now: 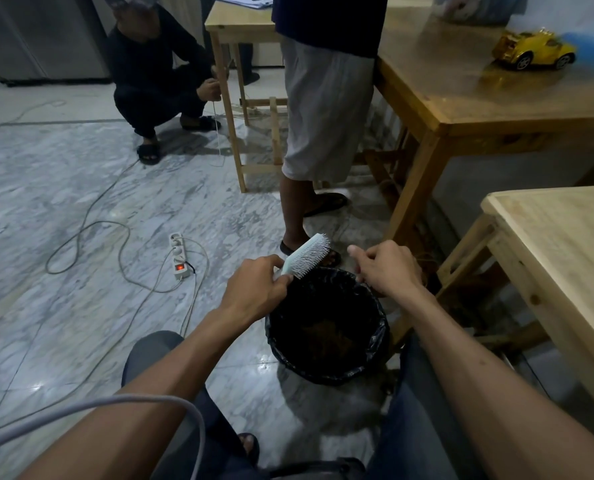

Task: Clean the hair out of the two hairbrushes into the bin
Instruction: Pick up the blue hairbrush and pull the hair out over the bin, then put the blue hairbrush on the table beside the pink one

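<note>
A pale mint hairbrush [307,255] with white bristles is tilted over the far rim of the bin, bristles facing right and down. My left hand [257,289] grips its handle. My right hand [387,268] hovers above the bin's right rim with fingers curled; whether it pinches any hair I cannot tell. The bin [278,337] is round, lined with a black bag, and stands on the floor between my knees. A brownish clump of hair [326,336] lies at its bottom. Only one brush is in view.
A standing person's legs [319,133] are just beyond the bin. Another person [160,81] crouches at the back left. A power strip [178,256] and cables lie on the marble floor to the left. Wooden tables [548,244] stand right; a yellow toy car [534,48] sits on the far one.
</note>
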`<state>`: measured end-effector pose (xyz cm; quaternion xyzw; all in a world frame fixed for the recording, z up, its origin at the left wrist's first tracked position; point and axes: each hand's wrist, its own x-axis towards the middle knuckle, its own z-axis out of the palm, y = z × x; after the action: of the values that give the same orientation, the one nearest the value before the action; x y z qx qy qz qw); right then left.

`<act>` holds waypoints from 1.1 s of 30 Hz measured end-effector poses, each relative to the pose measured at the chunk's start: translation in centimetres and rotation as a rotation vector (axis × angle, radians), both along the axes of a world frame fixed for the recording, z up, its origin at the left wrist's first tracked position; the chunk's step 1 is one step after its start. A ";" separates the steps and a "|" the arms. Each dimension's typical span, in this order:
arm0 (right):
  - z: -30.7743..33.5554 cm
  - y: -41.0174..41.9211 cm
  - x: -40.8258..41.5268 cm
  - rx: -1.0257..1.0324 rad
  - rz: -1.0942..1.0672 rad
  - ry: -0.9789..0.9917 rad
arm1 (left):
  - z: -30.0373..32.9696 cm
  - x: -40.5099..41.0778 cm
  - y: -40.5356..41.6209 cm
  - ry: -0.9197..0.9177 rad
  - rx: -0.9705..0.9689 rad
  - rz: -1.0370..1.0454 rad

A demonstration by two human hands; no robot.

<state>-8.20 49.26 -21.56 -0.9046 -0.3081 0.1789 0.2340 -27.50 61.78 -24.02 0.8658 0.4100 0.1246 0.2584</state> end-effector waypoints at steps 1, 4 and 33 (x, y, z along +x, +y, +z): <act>0.1 0.2 -0.1 -0.005 0.018 0.050 | 0.2 0.1 -0.1 0.006 -0.010 0.003; 0.6 0.7 -0.7 0.062 0.032 0.291 | 0.9 0.5 -0.6 -0.029 -0.082 -0.002; 16.2 -11.3 4.5 0.957 -0.425 0.577 | 15.1 11.2 -10.9 -0.398 -0.015 -0.506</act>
<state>-3.70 37.97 -5.33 -0.6553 -0.0905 0.2081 0.7205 -16.32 50.93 -8.91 0.8971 0.1242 0.2202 0.3624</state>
